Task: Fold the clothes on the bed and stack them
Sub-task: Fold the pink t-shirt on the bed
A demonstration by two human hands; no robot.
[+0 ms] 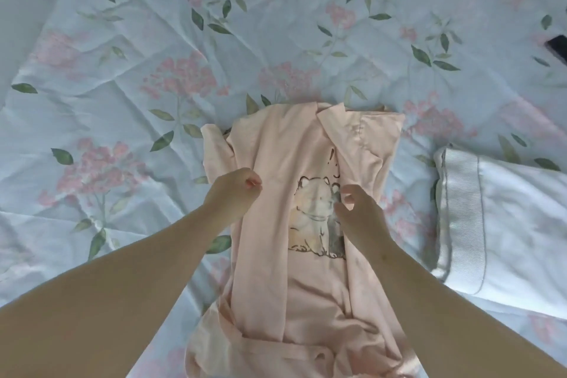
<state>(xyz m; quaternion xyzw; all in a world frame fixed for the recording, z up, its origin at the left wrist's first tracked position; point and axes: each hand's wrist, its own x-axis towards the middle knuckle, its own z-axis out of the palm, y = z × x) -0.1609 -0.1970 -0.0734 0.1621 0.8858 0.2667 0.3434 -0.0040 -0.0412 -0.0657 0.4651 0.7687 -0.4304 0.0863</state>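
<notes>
on the bed [122,70], the shirt [306,279] lies lengthwise, both sides folded in. left hand [233,193] curls at its left fold, grip cannot be told; right hand [359,212] hangs loose over it, holding nothing. next, likely: fold it end to end
</notes>
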